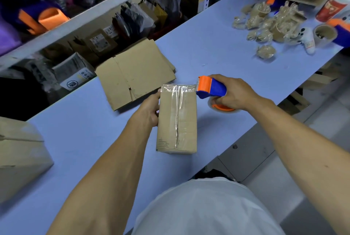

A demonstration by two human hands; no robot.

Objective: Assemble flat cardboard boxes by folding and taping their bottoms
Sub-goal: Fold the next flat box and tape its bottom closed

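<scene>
A small brown cardboard box stands on the pale blue table, its folded bottom facing up. Clear tape runs along its centre seam and across its far edge. My left hand grips the box's left side near the far end. My right hand holds a blue and orange tape dispenser, whose orange head sits at the box's far right corner, tape still joined to the box. A stack of flat cardboard boxes lies just beyond.
A larger cardboard box sits at the left table edge. Crumpled tape wads and empty tape cores litter the far right, beside a red can. Shelves with parcels run behind the table. The table's right edge drops to the floor.
</scene>
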